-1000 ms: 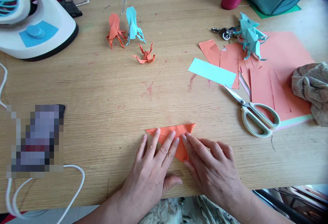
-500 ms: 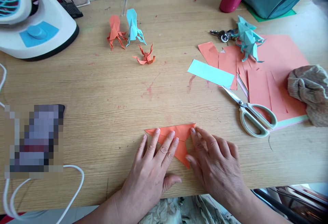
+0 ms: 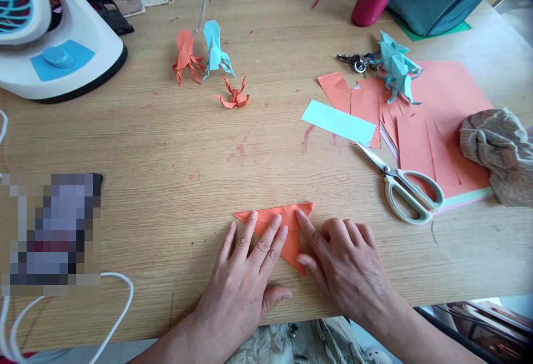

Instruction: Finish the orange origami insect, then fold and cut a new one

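A folded piece of orange paper (image 3: 292, 242) lies flat on the wooden table near its front edge, with a long top edge and a point toward me. My left hand (image 3: 245, 275) rests on it with outstretched fingers, the fingertips pressing its left and middle part and covering some of it. The index fingertip of my right hand (image 3: 347, 264) presses on the paper near its upper right corner. That hand's thumb is at the right side of the lower point, and its other fingers are curled.
Scissors (image 3: 400, 183) and a light blue paper strip (image 3: 339, 121) lie right, beside orange sheets (image 3: 462, 92) and a cloth (image 3: 495, 142). Folded paper figures (image 3: 214, 50) stand at the back. A white fan (image 3: 89, 59) and a phone (image 3: 58, 231) with a cable are left.
My right index finger has moved left from the paper's right corner onto its upper surface. My left hand stays spread on the paper. The whole view has shifted slightly.
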Demonstrator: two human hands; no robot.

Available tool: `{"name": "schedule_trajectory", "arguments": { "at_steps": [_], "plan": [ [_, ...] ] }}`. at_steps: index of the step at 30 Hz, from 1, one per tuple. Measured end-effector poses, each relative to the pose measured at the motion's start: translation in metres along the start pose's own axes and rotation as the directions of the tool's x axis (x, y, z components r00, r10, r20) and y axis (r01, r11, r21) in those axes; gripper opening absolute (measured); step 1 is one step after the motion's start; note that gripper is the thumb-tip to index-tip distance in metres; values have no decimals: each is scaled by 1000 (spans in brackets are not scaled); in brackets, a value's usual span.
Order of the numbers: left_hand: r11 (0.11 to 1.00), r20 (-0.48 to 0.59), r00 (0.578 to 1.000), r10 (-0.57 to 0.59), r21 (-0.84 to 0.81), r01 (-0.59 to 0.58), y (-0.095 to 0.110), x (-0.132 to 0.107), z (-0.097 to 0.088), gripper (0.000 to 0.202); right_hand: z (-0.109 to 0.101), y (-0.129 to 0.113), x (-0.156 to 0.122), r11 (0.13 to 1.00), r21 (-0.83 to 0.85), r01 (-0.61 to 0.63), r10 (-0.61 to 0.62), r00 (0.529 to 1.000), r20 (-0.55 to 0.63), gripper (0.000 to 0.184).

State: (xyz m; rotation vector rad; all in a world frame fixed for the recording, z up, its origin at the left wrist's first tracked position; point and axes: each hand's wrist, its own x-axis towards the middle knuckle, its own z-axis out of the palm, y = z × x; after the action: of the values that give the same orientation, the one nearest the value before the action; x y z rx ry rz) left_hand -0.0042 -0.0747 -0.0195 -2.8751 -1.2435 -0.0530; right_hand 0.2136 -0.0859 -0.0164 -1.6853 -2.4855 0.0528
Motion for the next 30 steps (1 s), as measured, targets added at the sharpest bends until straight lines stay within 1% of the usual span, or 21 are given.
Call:
{"name": "schedule_trajectory", "arguments": {
  "at_steps": [6,10,15,17,20,22,24,30],
  "plan": [
    [1000,-7,1000,1,7,-1,0,-2,0,75,-3,3,1,997,-66,-32,31,999,-16,59],
    [1000,-7,1000,-12,-14,11,0,-1,0,78,-4,1,2,989,-121,-87,86,996,-18,60],
    [1000,-14,1000,-19,-25,18,1,0,0,77,-1,2,1,977,-160,-144,143,990,-21,68],
    [999,-9,1000,-21,-26,21,2,0,1,76,1,2,1,988,-117,-101,99,995,-27,67],
    [999,-3,1000,-21,-34,21,2,-1,1,75,2,0,4,998,2,67,-67,998,5,61],
    [999,-8,1000,-19,-38,19,2,-2,2,74,1,-2,7,991,43,128,-129,991,31,58],
    [999,-16,1000,-14,-37,13,2,-2,3,75,1,-4,9,992,38,117,-119,992,51,58],
    [999,-30,999,-28,-35,27,0,-2,2,74,-1,-3,6,998,-63,-1,5,998,66,61]
  ]
}}
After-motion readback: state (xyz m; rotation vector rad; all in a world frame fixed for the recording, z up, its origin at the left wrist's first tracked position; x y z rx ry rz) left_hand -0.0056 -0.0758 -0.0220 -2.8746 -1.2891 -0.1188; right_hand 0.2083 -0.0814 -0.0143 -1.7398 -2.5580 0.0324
